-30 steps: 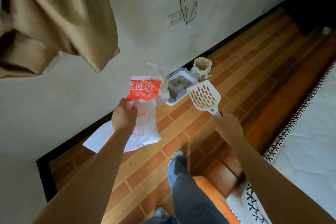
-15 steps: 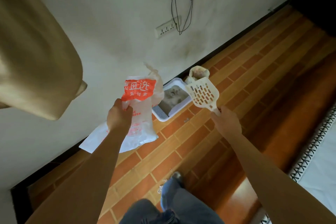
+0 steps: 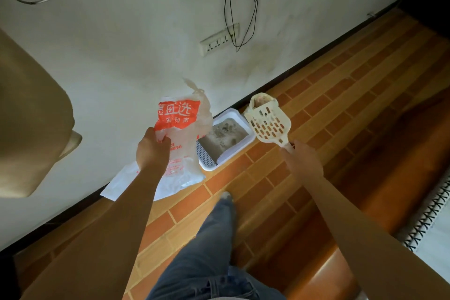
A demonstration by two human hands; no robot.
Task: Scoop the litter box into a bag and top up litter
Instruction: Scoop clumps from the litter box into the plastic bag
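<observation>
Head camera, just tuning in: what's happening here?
A person stands over the litter box, which sits on the tiled floor against the wall. The left hand grips a white plastic bag with orange print. The right hand holds a slotted scoop by its handle, in the air near the box; it looks empty. Dark clumps lie in the litter, so scooping has not yet begun.

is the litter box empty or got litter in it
Has litter: the litter box holds grey litter with darker clumps on top.
</observation>
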